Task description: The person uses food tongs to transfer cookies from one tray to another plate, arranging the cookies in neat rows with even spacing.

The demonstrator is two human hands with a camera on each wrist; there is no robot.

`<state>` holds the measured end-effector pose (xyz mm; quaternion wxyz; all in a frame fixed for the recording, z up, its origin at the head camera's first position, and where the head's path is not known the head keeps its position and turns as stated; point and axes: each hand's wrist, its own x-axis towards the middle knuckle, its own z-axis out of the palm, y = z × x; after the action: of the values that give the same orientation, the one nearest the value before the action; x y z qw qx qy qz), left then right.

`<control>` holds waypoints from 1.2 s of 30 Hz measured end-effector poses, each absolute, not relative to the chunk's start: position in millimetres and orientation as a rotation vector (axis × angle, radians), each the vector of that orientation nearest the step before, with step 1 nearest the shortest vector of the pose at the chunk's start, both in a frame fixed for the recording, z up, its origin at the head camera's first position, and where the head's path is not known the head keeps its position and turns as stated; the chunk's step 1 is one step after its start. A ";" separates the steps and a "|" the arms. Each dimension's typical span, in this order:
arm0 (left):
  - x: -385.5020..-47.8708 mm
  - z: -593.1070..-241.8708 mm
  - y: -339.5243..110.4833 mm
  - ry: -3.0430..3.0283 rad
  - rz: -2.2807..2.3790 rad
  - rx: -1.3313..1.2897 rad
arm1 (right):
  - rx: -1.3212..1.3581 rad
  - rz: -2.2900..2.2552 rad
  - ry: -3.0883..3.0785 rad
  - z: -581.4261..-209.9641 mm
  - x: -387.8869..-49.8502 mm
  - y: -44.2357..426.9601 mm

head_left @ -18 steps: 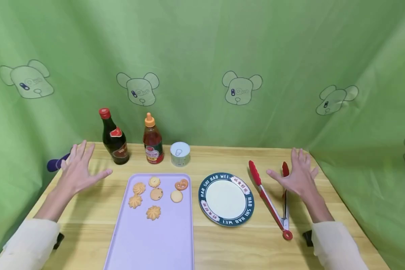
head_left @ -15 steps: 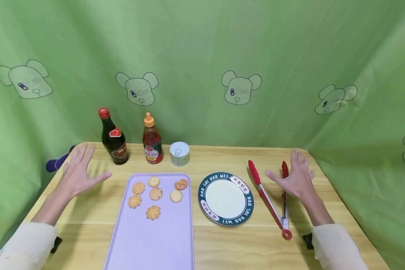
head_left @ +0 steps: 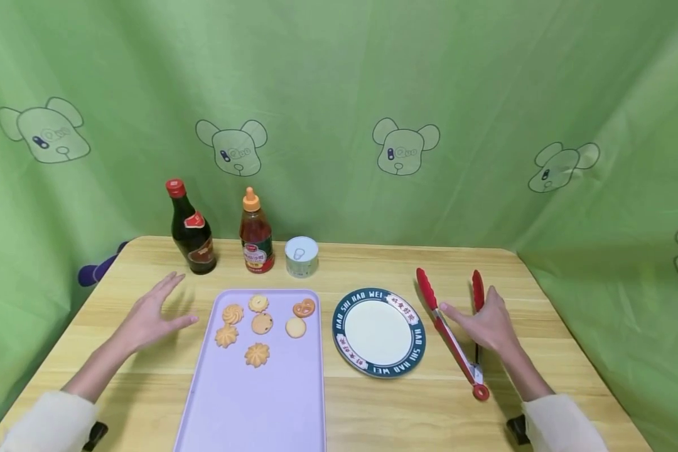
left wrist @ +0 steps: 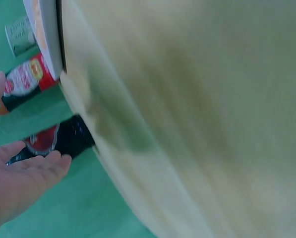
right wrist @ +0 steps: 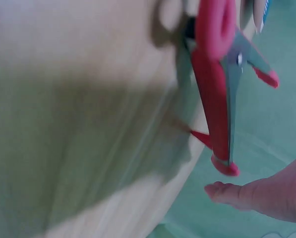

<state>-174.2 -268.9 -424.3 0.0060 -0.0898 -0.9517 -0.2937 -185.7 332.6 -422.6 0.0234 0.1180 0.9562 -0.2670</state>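
My left hand [head_left: 149,319] hovers over the table left of the lilac tray [head_left: 248,402], thumb spread from the other fingers, holding nothing. Several cookies [head_left: 257,356] lie at the tray's far end, one of them shaped like a pretzel [head_left: 303,307]. On the right, my right hand [head_left: 486,323] is held above the red and silver tongs [head_left: 454,345], partly covering their right arm. The tongs lie spread apart. In the right wrist view, the fingers [right wrist: 257,196] are close to a red tong tip [right wrist: 224,166], with a gap between. A plate [head_left: 341,358] with a dark green rim lies between tray and tongs.
Along the back stand a dark bottle with a red cap [head_left: 193,235], a sauce bottle with an orange cap [head_left: 256,235] and a tin can [head_left: 302,257]. A green curtain [head_left: 328,125] surrounds the table. A purple object [head_left: 98,270] shows beyond the left edge.
Both hands have come lower and nearer to the person. The left hand has also shifted right, toward the tray. Tray, plate, tongs and bottles have stayed in place.
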 end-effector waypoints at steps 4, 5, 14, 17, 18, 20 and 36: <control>-168.3 -430.4 -260.1 -2.981 -0.995 -0.265 | 0.429 -0.831 2.901 -427.3 -181.8 325.1; -167.0 -432.0 -258.1 -2.978 -1.018 -0.261 | 0.437 -0.825 2.897 -428.3 -180.9 324.1; -154.6 -446.1 -244.6 -2.995 -1.330 -0.162 | 0.471 -0.732 2.957 -442.7 -173.1 319.4; -151.2 -449.2 -240.0 -3.002 -1.372 -0.125 | 0.484 -0.716 2.957 -444.7 -171.7 317.7; -150.4 -450.0 -238.4 -3.003 -1.381 -0.116 | 0.487 -0.714 2.954 -445.2 -171.4 317.2; -148.9 -450.8 -235.0 -3.003 -1.393 -0.101 | 0.496 -0.710 2.943 -445.8 -170.9 316.3; -138.5 -451.2 -220.1 -3.025 -1.293 -0.115 | 0.533 -0.781 2.875 -445.2 -167.9 312.7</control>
<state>-138.5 -220.1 -451.2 -0.0752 -0.0348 -0.9164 -0.3916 -167.9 312.7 -445.2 0.0575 0.1760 0.9483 -0.2576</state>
